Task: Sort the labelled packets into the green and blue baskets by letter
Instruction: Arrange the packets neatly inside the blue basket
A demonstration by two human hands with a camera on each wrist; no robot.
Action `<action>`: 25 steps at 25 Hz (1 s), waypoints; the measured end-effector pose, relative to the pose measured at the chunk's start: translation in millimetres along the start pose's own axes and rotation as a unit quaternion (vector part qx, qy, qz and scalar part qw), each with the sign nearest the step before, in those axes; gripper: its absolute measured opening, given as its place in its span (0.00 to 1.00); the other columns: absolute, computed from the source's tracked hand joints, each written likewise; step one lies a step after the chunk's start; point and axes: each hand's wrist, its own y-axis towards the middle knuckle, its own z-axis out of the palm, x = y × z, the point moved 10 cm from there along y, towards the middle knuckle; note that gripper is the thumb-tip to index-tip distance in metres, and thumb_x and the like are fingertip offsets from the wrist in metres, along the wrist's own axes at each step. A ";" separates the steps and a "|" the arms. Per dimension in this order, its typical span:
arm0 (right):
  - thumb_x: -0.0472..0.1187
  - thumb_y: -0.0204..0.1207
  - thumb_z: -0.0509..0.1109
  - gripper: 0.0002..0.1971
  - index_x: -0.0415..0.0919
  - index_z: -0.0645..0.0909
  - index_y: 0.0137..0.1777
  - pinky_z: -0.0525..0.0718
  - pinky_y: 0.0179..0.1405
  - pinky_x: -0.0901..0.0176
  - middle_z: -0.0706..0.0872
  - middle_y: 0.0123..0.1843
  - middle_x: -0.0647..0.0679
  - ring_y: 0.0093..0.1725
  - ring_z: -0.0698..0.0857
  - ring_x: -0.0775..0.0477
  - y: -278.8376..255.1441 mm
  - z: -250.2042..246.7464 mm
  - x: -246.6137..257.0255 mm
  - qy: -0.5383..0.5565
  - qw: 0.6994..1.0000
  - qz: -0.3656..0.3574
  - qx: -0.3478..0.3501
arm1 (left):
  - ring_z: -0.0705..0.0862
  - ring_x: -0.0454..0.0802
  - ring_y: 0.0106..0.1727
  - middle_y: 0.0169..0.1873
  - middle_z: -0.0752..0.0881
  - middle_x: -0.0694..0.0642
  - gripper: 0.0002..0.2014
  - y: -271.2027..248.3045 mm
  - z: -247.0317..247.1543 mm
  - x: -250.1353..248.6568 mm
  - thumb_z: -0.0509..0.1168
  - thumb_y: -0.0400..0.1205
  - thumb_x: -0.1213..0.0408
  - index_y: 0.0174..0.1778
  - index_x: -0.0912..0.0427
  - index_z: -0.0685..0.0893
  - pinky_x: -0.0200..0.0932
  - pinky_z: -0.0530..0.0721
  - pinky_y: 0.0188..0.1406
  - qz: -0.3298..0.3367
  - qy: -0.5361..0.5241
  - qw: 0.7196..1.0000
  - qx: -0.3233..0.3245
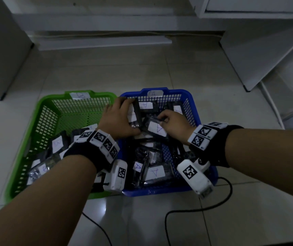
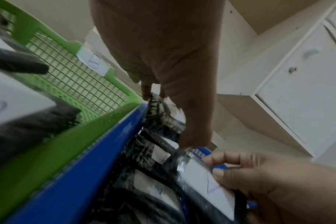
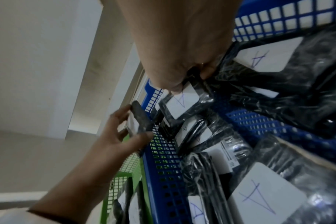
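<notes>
A green basket (image 1: 96,94) tagged B stands on the left and a blue basket (image 1: 186,92) tagged A on the right, side by side on the floor. Both hold several black packets with white letter labels. Over the blue basket's far left part my left hand (image 1: 124,116) grips a black packet (image 1: 136,112) between fingers and thumb; the same packet (image 3: 142,121) shows in the right wrist view. My right hand (image 1: 165,119) pinches the top edge of an A-labelled packet (image 1: 155,128) in the middle of the blue basket, also visible as the packet (image 3: 182,103) under my fingers.
The baskets sit on a pale tiled floor. Black cables (image 1: 213,206) run across the tiles in front of the blue basket. White furniture panels (image 1: 257,59) lean at the right, and a grey cabinet (image 1: 0,50) stands at the left.
</notes>
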 end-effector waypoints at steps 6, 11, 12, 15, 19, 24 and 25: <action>0.27 0.77 0.64 0.16 0.45 0.88 0.54 0.88 0.49 0.51 0.87 0.50 0.47 0.41 0.87 0.44 7.7 36.8 7.0 0.060 0.996 0.011 0.070 | 0.73 0.60 0.70 0.75 0.65 0.54 0.55 -7.5 -1.6 2.7 0.64 0.52 0.34 0.79 0.49 0.61 0.60 0.77 0.66 0.056 -0.019 0.998 0.007; 0.30 0.73 0.68 0.13 0.48 0.85 0.50 0.80 0.67 0.51 0.73 0.65 0.40 0.58 0.81 0.38 8.7 28.3 -12.3 -0.013 0.999 0.036 -0.001 | 0.68 0.57 0.75 0.79 0.60 0.52 0.56 -9.4 10.5 -10.4 0.77 0.58 0.48 0.81 0.53 0.58 0.55 0.71 0.73 0.107 -0.033 0.991 0.070; 0.31 0.74 0.68 0.15 0.47 0.84 0.57 0.77 0.71 0.53 0.70 0.67 0.40 0.62 0.79 0.38 6.9 31.5 -11.5 -0.026 0.999 0.028 0.024 | 0.67 0.57 0.75 0.80 0.59 0.52 0.56 -8.8 13.7 -12.7 0.79 0.59 0.50 0.81 0.53 0.57 0.54 0.71 0.74 0.114 -0.020 0.990 0.086; 0.36 0.78 0.65 0.16 0.44 0.83 0.64 0.73 0.74 0.56 0.72 0.69 0.38 0.66 0.77 0.41 7.0 29.9 -3.1 -0.028 0.998 0.001 0.049 | 0.68 0.58 0.75 0.80 0.59 0.54 0.56 -6.4 20.1 -26.6 0.79 0.59 0.54 0.81 0.54 0.56 0.55 0.72 0.74 0.150 -0.016 0.983 0.108; 0.46 0.78 0.69 0.19 0.45 0.78 0.68 0.88 0.53 0.46 0.86 0.61 0.43 0.56 0.87 0.44 -1.5 25.1 3.2 0.208 0.976 0.013 0.066 | 0.65 0.47 0.76 0.81 0.58 0.52 0.59 -11.3 27.5 -52.2 0.77 0.63 0.63 0.83 0.48 0.44 0.41 0.70 0.72 0.199 -0.087 0.963 0.157; 0.32 0.73 0.71 0.18 0.36 0.74 0.62 0.90 0.36 0.47 0.84 0.55 0.36 0.48 0.88 0.38 -18.8 13.4 -22.8 0.286 0.953 0.091 0.046 | 0.77 0.51 0.66 0.77 0.62 0.55 0.43 -18.5 33.1 -43.5 0.75 0.71 0.55 0.80 0.53 0.60 0.42 0.79 0.59 0.130 -0.052 0.981 0.137; 0.31 0.73 0.71 0.18 0.37 0.72 0.61 0.91 0.38 0.44 0.82 0.54 0.37 0.47 0.88 0.39 -22.6 11.2 -29.9 0.285 0.952 0.104 0.044 | 0.79 0.52 0.63 0.71 0.70 0.56 0.35 -19.6 34.4 -39.0 0.74 0.71 0.49 0.73 0.55 0.71 0.44 0.79 0.59 0.108 -0.035 0.983 0.146</action>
